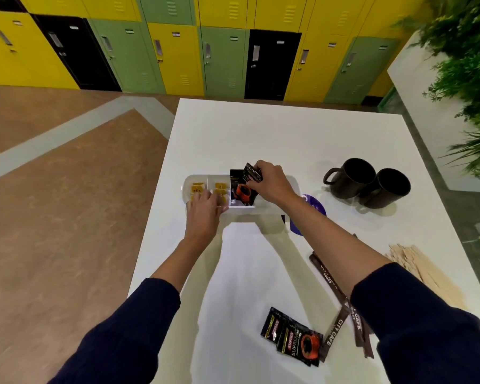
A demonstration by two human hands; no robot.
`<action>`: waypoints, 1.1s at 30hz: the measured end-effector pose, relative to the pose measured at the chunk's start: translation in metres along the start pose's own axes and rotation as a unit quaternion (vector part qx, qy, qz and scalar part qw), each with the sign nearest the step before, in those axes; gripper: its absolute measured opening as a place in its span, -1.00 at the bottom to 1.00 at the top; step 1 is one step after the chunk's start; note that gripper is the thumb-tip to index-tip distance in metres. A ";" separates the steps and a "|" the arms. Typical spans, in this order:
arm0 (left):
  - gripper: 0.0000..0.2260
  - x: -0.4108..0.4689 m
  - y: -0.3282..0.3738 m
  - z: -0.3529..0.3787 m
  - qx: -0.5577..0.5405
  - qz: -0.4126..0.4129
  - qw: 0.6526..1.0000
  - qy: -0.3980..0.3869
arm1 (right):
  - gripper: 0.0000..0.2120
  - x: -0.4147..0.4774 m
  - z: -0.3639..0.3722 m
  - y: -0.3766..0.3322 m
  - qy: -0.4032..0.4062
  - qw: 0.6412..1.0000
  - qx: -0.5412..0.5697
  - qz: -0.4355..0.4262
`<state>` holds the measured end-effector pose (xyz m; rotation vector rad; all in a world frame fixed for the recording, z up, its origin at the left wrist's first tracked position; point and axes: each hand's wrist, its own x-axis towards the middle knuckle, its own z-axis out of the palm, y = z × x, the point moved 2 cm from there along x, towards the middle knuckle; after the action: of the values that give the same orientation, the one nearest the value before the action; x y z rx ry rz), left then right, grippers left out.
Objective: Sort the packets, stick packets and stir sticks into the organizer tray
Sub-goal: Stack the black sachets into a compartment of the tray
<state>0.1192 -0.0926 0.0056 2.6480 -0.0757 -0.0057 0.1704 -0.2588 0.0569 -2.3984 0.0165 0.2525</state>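
Both arms out: R hand (272,184) pinches packet (250,175) in tray (185,188); L hand (205,210) fingers (205,196) relaxed, on tray.

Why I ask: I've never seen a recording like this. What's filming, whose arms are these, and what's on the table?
There is no machine here. A person wears a camera on their head, so this single view looks down at their own two arms. The right hand pinches a black coffee packet over the middle compartment of the organizer tray, where similar packets already stand. The left hand rests at the tray's front, by the yellow packets. On the white table lie loose coffee packets, brown stick packets, wooden stir sticks and two dark mugs.
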 end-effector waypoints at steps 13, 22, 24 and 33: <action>-0.85 0.001 0.000 -0.005 -0.088 -0.003 0.996 0.007 | -0.68 0.012 0.024 -0.006 -0.037 0.974 -0.209 -0.084; -0.87 0.002 -0.001 -0.006 -0.100 -0.008 0.995 -0.003 | -0.71 0.012 0.035 0.001 -0.008 0.948 -0.274 -0.161; -0.87 0.002 -0.002 -0.006 -0.102 -0.008 0.995 -0.004 | -0.65 0.013 0.032 0.001 -0.021 0.942 -0.291 -0.166; -0.87 0.004 -0.001 -0.005 -0.103 -0.012 0.995 -0.013 | -0.67 0.015 0.026 -0.007 -0.051 0.903 -0.370 -0.212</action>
<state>0.1235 -0.0890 0.0098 2.4424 -0.0483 -0.0522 0.1812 -0.2351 0.0399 -3.0394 -0.7703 0.1957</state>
